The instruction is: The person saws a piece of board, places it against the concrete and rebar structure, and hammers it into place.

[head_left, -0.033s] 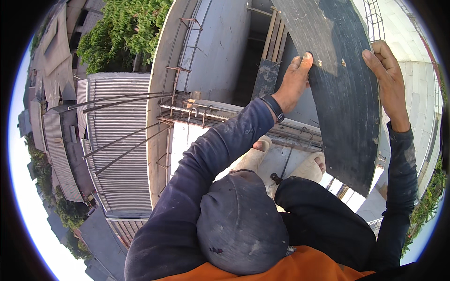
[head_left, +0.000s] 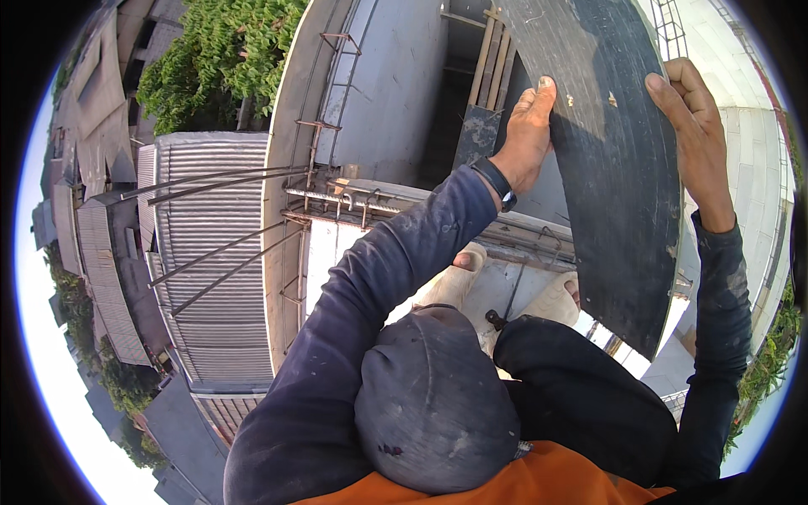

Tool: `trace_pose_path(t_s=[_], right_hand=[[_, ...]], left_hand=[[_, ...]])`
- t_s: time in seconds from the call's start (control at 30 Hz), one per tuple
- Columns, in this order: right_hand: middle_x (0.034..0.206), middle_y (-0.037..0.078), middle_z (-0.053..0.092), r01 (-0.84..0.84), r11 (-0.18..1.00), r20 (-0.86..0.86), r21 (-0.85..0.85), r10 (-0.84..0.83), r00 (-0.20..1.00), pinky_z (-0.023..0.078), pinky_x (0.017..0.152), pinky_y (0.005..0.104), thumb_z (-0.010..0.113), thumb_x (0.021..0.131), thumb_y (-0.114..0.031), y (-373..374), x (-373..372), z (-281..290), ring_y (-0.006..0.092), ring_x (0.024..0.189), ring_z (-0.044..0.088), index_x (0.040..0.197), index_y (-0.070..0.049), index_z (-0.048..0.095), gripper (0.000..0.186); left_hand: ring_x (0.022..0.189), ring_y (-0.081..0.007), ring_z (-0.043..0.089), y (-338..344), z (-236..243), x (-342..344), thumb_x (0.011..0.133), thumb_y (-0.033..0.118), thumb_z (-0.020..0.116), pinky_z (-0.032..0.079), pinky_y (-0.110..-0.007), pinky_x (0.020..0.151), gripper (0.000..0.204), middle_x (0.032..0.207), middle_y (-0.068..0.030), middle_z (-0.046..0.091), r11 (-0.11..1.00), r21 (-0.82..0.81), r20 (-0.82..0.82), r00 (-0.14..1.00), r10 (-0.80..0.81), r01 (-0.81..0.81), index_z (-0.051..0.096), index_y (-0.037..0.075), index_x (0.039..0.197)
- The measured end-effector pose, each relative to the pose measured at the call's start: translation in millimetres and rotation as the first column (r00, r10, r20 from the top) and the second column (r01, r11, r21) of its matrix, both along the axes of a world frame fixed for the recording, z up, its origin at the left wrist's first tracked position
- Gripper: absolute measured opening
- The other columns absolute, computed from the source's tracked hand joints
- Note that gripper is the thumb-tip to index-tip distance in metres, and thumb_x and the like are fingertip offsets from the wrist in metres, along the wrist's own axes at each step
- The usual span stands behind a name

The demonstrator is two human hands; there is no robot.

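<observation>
A long dark board [head_left: 623, 194], scuffed and dusty, stands tilted in front of me on the right. My left hand [head_left: 526, 135] is closed on its left edge, with the thumb lying against the face and the other fingers partly hidden behind. On the opposite edge my right hand [head_left: 697, 139] grips the board, thumb toward the face and fingers curled at the rim. A dark wristband [head_left: 495, 179] is on my left wrist. Below the board's left side, my feet in pale footwear [head_left: 461, 273] rest on a light surface.
Steel reinforcing bars [head_left: 370, 202] run along a beam edge before my feet, and several stick out leftward. Beyond lies a deep dark opening [head_left: 438, 135] with wooden strips [head_left: 490, 63]. Corrugated metal roofs [head_left: 215, 261] and a leafy tree [head_left: 223, 59] lie lower, at left.
Both hands and the upper part of the board have shifted very slightly up and left. My grip on both edges looks the same.
</observation>
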State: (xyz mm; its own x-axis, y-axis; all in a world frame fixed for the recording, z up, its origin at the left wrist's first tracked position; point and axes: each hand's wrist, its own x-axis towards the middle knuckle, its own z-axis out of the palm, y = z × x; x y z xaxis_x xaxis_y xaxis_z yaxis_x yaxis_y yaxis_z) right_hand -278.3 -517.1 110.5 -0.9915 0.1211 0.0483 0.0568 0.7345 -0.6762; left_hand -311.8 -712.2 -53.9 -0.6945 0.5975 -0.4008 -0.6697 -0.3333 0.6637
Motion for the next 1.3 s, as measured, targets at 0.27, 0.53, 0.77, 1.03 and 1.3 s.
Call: trace_pose_path(t_s=[0.27,0.53,0.77,1.03,1.3], right_hand=[[0.117,0.007,0.07,-0.043,0.951,-0.077,0.308,0.07,0.995,0.052,0.092,0.0338,0.067,0.102,-0.019,2,-28,11,0.0216,0.099,0.066,0.132,-0.011,0.068,0.032],[0.127,0.01,0.073,-0.198,0.532,-0.039,0.823,0.401,0.915,0.057,0.092,0.0397,0.068,0.09,-0.003,23,-6,58,0.0284,0.108,0.07,0.138,-0.013,0.068,0.049],[0.123,0.01,0.076,-0.586,0.583,0.472,0.563,0.355,0.807,0.059,0.083,0.0445,0.079,0.076,-0.001,77,107,-43,0.0317,0.097,0.072,0.137,-0.014,0.07,0.063],[0.096,0.013,0.078,-0.526,0.815,0.556,0.243,0.327,0.764,0.056,0.081,0.0461,0.076,0.092,-0.018,45,128,-119,0.0343,0.089,0.071,0.122,-0.011,0.079,0.031],[0.096,0.014,0.078,-0.621,0.759,0.626,0.194,0.392,0.674,0.057,0.083,0.0456,0.072,0.095,-0.02,7,96,-128,0.0354,0.09,0.073,0.122,-0.01,0.078,0.029]], left_hand=[[0.112,-0.0274,0.072,-33,0,-177,0.109,0.056,0.055,0.05,-0.041,0.109,0.066,0.128,-0.0144,0.076,0.929,-0.126,-0.518,0.822,0.237,-0.347,0.065,0.002,0.145],[0.098,-0.0184,0.075,16,35,-131,0.105,0.044,0.068,0.057,-0.037,0.088,0.048,0.114,-0.0106,0.081,0.805,-0.498,-0.468,0.682,-0.562,0.322,0.079,-0.001,0.118],[0.13,-0.0457,0.066,0,21,-54,0.089,0.09,0.053,0.052,-0.052,0.113,0.113,0.139,-0.034,0.065,0.408,-0.858,-0.408,0.068,-0.91,0.313,0.058,-0.004,0.151],[0.086,-0.0363,0.077,-74,-26,27,0.094,0.022,0.069,0.059,-0.05,0.077,0.025,0.093,-0.0134,0.078,0.464,-0.885,-0.465,0.088,-0.881,-0.04,0.076,0.011,0.115],[0.094,-0.0307,0.077,-134,-31,34,0.103,0.025,0.063,0.06,-0.047,0.079,0.021,0.102,-0.006,0.078,0.482,-0.86,-0.505,0.14,-0.852,-0.167,0.074,0.015,0.119]])
